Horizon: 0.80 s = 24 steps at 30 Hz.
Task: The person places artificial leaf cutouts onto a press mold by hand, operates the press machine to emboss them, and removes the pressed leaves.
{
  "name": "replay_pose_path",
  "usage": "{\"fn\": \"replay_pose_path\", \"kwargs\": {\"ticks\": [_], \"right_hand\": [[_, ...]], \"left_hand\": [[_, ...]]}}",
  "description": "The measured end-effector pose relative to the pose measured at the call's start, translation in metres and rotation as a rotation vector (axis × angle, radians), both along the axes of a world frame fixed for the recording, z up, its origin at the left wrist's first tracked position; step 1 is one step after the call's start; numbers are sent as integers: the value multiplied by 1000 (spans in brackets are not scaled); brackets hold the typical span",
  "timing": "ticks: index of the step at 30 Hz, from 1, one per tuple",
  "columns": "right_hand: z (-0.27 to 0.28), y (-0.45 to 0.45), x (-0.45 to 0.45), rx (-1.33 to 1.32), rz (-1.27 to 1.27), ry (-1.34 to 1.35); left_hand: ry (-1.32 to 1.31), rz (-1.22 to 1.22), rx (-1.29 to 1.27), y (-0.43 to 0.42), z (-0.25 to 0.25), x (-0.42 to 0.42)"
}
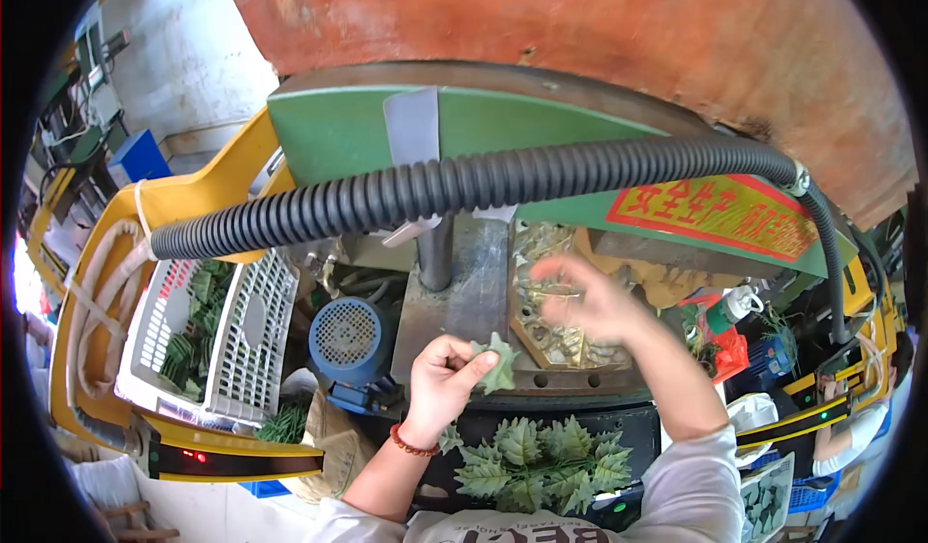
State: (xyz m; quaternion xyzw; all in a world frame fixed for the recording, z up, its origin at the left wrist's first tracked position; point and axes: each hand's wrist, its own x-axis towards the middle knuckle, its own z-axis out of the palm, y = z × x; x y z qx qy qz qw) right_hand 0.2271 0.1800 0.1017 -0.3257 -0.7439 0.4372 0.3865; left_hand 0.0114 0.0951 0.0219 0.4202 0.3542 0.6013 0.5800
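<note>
Pinched between the thumb and fingers of my left hand (445, 377) is a green artificial leaf (499, 363) with a jagged edge, held in front of the machine's metal bed. My right hand (592, 303) hovers over a brass-coloured mould plate (565, 338). Motion blurs that hand, but its fingers look spread and I see nothing in them. Below my hands, a pile of green artificial leaves (541, 461) lies on a dark surface close to my body. A smaller leaf (449, 438) shows by my left wrist.
A thick black corrugated hose (464, 183) arches across, before a green machine beam (338, 137). At left stand a white basket (253, 335) of leaves and a blue motor (350, 338). Yellow side arms (237, 461) flank me. A green-and-white bottle (730, 311) is at right; another person (851, 437) sits beyond.
</note>
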Motion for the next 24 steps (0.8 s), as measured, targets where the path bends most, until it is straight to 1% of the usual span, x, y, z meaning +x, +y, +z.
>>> {"fn": "replay_pose_path", "kwargs": {"ticks": [1,2,3,4,6,7,11,12,16,17,18,19,21,22,23,24], "right_hand": [[9,-31,-20,151,-1,-215],[-4,-42,-22,177,37,-201],[-15,-50,-22,206,72,-190],[-15,-58,-21,200,66,-188],[-5,-69,-14,337,13,40],[-2,-66,-10,342,16,35],[16,-50,4,11,-169,-164],[18,-50,-1,19,-167,-164],[14,-64,-39,681,-69,-410],[11,-63,-35,686,-177,-295],[6,-59,-26,687,-284,-181],[-5,-49,-8,383,-375,31],[-24,-3,42,-465,-515,10],[-43,15,42,-415,-358,4],[2,8,-6,-358,-198,-6],[67,-23,-26,-283,-316,-634]], "left_hand": [[3,-24,31,0,1,-1],[12,-30,22,1,2,-3],[-49,2,-52,2,3,-5],[-114,35,-123,3,5,-5],[-257,112,-254,6,8,-4],[-263,112,-248,8,9,-4],[217,361,243,11,8,-17],[215,365,250,10,12,-16],[444,5,366,-8,29,-5],[437,6,367,-6,25,-7],[352,64,273,-2,16,-12],[268,119,175,3,5,-18],[112,214,-15,9,-7,-25],[118,204,-11,10,-4,-23],[102,120,-4,9,2,-21],[78,44,1,7,8,-16]]}}
